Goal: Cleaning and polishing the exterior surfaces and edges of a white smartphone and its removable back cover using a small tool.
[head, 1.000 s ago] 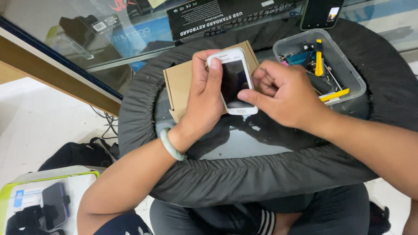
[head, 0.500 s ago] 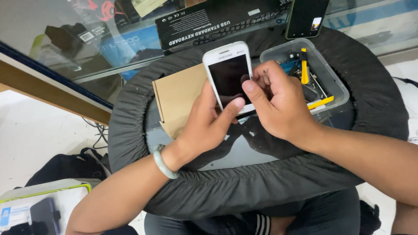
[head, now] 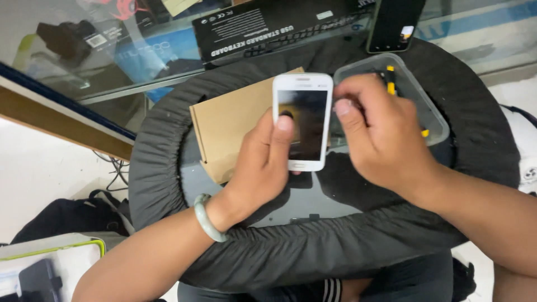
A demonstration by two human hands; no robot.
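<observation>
From the head camera, I hold a white smartphone (head: 302,120) upright in front of me, its long axis running away from my body, the earpiece end pointing toward the far side and the button end toward my lap. Its dark screen faces up at me. My left hand (head: 263,162) grips the phone from its left edge and from below, the thumb laid across the glass and the other fingers hidden behind it. A pale green bangle (head: 208,217) sits on that wrist. My right hand (head: 380,131) is curled at the phone's right edge, fingertips pinched against its side. The phone hangs above a round worktop (head: 475,112) with a dark fabric cover, just over a brown cardboard box (head: 229,120) that lies to its left. A clear plastic tub (head: 425,106) with yellow-handled tools stands behind my right hand. A black keyboard box (head: 268,25) lies beyond the worktop.
</observation>
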